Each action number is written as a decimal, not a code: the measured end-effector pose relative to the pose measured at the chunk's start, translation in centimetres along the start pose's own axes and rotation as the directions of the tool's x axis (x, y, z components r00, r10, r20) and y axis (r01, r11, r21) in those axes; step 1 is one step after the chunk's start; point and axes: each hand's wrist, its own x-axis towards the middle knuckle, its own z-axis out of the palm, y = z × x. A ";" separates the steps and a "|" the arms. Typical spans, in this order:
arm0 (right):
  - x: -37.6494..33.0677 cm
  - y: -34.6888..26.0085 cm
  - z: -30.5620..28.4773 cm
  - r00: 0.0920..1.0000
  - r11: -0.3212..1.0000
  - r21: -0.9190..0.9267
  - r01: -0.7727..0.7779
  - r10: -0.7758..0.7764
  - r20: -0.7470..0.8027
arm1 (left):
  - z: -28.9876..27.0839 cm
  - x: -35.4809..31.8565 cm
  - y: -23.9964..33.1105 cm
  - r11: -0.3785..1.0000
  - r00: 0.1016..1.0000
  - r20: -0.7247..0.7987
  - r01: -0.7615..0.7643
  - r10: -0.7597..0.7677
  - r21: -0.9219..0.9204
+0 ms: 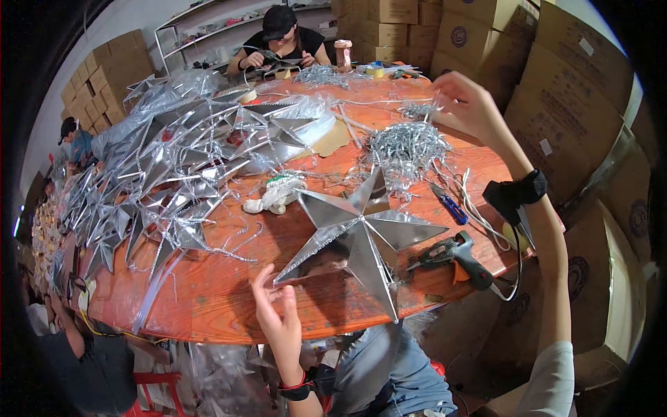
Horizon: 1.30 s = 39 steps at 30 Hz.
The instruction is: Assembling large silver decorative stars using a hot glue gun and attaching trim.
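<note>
A silver foil star (pixel 363 219) with raised folds rests near the table's front edge, one point reaching over the edge. A line of silver tinsel runs along its lower-left point. My left hand (pixel 279 316) is at that point's tip, fingers and thumb apart on either side; whether it touches is unclear. Raised at the far right, my right hand (pixel 464 103) has curled fingers pinching a thin strand of silver tinsel, partly blurred. Below it lies a tangled tinsel pile (pixel 410 149). A dark glue gun (pixel 458 260) with an orange trigger lies right of the star.
Blue-handled pliers (pixel 449 203) and a white cord (pixel 472 201) lie near the glue gun. A white glove (pixel 274 193) sits behind the star. Many silver stars (pixel 187 146) heap up at left. Across the table (pixel 208 306) a person (pixel 281 42) works; cardboard boxes (pixel 570 90) stand right.
</note>
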 end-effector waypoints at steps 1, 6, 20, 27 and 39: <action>0.0 0.4 -1.1 0.999 0.989 0.151 0.002 0.006 -0.050 | 0.3 0.0 -0.1 0.997 0.997 -0.063 -0.044 0.040 -0.058; -0.4 0.0 -1.5 0.984 0.967 0.211 -0.139 0.159 -0.083 | -1.7 -0.3 -1.8 0.973 0.982 -0.176 -0.100 0.063 -0.207; -14.2 -16.4 -9.3 0.956 0.896 0.437 0.074 -0.189 0.226 | -1.0 -7.2 9.9 0.730 0.841 0.257 -0.215 0.477 -0.648; -19.8 -16.8 -3.5 0.937 0.897 0.381 0.224 -0.305 0.168 | 3.2 -8.3 10.4 0.907 0.653 0.695 0.031 0.301 -0.421; -23.3 -15.3 -3.0 0.905 0.897 0.125 0.424 -0.423 -0.034 | 5.0 -10.7 9.9 0.813 0.670 0.736 0.370 0.102 -0.449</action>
